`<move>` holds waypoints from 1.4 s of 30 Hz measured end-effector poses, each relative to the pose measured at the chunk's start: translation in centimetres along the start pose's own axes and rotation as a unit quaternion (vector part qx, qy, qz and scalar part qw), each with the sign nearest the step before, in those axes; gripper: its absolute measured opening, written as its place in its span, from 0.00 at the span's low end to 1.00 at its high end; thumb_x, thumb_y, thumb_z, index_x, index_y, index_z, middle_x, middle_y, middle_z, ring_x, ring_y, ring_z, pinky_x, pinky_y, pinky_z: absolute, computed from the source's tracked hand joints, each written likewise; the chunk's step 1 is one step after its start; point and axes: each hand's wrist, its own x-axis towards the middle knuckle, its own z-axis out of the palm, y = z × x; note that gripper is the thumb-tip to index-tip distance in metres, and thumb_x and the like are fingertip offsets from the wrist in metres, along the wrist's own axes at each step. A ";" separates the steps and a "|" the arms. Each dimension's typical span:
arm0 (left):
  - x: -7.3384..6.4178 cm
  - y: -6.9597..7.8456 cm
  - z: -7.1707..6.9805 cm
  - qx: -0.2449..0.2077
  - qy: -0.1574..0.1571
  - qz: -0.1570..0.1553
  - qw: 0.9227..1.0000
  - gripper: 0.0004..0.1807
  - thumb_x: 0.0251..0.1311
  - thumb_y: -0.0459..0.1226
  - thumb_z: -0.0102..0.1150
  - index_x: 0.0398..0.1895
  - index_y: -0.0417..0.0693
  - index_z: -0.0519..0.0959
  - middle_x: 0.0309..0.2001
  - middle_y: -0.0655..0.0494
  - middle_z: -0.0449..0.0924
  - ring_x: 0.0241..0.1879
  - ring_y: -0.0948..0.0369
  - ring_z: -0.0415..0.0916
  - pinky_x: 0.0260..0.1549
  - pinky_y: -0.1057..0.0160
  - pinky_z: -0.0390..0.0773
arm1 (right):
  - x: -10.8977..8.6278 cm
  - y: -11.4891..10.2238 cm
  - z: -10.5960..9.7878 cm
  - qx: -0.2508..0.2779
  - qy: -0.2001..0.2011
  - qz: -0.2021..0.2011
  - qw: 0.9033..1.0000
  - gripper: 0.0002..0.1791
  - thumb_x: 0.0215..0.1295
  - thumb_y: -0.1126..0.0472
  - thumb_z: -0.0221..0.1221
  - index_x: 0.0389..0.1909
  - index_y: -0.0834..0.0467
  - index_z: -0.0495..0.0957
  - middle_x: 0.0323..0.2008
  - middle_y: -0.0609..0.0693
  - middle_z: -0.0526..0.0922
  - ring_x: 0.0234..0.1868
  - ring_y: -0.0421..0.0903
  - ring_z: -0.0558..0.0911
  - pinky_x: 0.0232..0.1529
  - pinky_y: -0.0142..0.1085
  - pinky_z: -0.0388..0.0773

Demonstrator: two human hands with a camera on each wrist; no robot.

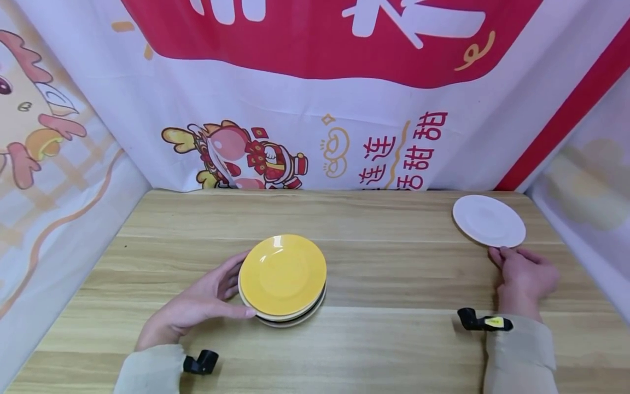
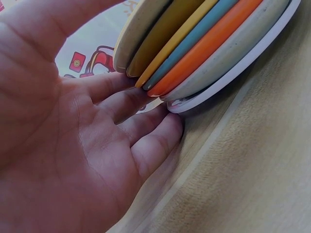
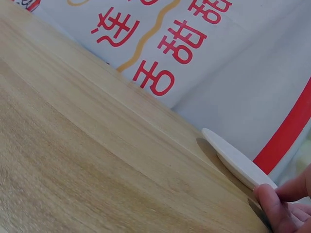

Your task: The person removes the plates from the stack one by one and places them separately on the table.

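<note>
A stack of several round plates stands on the table left of centre, topped by a yellow plate. The left wrist view shows its rims in cream, yellow, teal, orange and white. My left hand rests against the stack's left side, thumb spread at the near rim and fingertips touching the lower rims. At the back right, my right hand pinches the near edge of a white plate between thumb and fingers. In the right wrist view that plate casts a shadow on the wood beneath it.
The wooden table meets a printed cloth backdrop at its back edge. Similar cloth hangs along the left side and the right side. A dark wrist mount sits by the left sleeve.
</note>
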 end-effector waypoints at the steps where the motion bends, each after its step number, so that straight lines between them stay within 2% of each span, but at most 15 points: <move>1: 0.0 0.0 0.0 0.000 0.000 -0.001 1.000 0.62 0.55 0.35 0.82 0.88 0.57 0.51 0.88 0.50 0.51 0.86 0.43 0.53 0.84 0.48 0.58 | 0.0 0.0 0.0 -0.001 0.000 -0.001 1.000 0.21 0.52 0.86 0.70 0.37 0.61 0.79 0.26 0.49 0.82 0.20 0.43 0.89 0.25 0.35 0.91; 13: 0.0 0.0 0.0 0.000 0.003 -0.003 1.000 0.63 0.55 0.35 0.82 0.88 0.57 0.51 0.88 0.50 0.51 0.86 0.43 0.53 0.83 0.51 0.60 | -0.3 -0.1 -0.2 -0.014 0.001 0.004 1.000 0.19 0.55 0.79 0.74 0.40 0.58 0.79 0.26 0.47 0.84 0.18 0.45 0.89 0.23 0.37 0.90; 16: 0.0 0.0 0.0 0.003 0.002 0.001 1.000 0.62 0.55 0.35 0.82 0.88 0.56 0.51 0.88 0.49 0.51 0.86 0.43 0.53 0.83 0.53 0.61 | -0.6 0.0 0.0 -0.019 -0.003 0.013 1.000 0.20 0.55 0.75 0.77 0.43 0.56 0.81 0.30 0.47 0.85 0.20 0.45 0.89 0.23 0.38 0.91; 21: 0.0 -0.1 0.0 0.007 0.001 0.004 1.000 0.62 0.56 0.36 0.82 0.88 0.56 0.51 0.88 0.49 0.51 0.86 0.43 0.53 0.82 0.56 0.63 | -1.3 0.7 0.9 -0.067 -0.042 0.019 0.997 0.20 0.59 0.68 0.78 0.49 0.53 0.81 0.42 0.47 0.83 0.24 0.43 0.89 0.28 0.35 0.92; 26: 0.1 -0.2 0.0 0.006 0.002 0.002 1.000 0.62 0.55 0.36 0.82 0.88 0.57 0.51 0.88 0.49 0.51 0.86 0.43 0.53 0.83 0.53 0.61 | -2.0 1.5 1.9 -0.119 -0.087 0.008 0.989 0.19 0.63 0.64 0.76 0.52 0.53 0.81 0.40 0.45 0.84 0.25 0.40 0.89 0.30 0.31 0.91; 29: 0.1 -0.2 0.0 0.004 0.001 0.002 1.000 0.62 0.55 0.36 0.82 0.88 0.57 0.51 0.88 0.49 0.50 0.86 0.43 0.52 0.81 0.62 0.65 | -2.4 2.0 2.5 -0.128 -0.108 0.000 0.986 0.19 0.64 0.65 0.75 0.53 0.55 0.81 0.35 0.44 0.86 0.24 0.40 0.89 0.30 0.30 0.91; 34: 0.1 -0.2 0.1 -0.004 -0.001 0.005 1.000 0.63 0.54 0.35 0.82 0.88 0.56 0.51 0.88 0.49 0.50 0.86 0.42 0.51 0.69 0.81 0.68 | -3.1 2.9 3.2 -0.155 -0.138 -0.003 0.978 0.20 0.67 0.64 0.73 0.57 0.55 0.79 0.34 0.43 0.86 0.27 0.39 0.89 0.33 0.29 0.91; 42: 0.1 -0.1 0.1 -0.008 -0.003 0.003 1.000 0.62 0.56 0.35 0.82 0.88 0.57 0.50 0.88 0.49 0.50 0.87 0.42 0.50 0.68 0.82 0.68 | -4.3 3.8 4.1 -0.192 -0.166 -0.019 0.967 0.20 0.69 0.64 0.71 0.59 0.55 0.77 0.33 0.40 0.89 0.28 0.37 0.90 0.33 0.27 0.90</move>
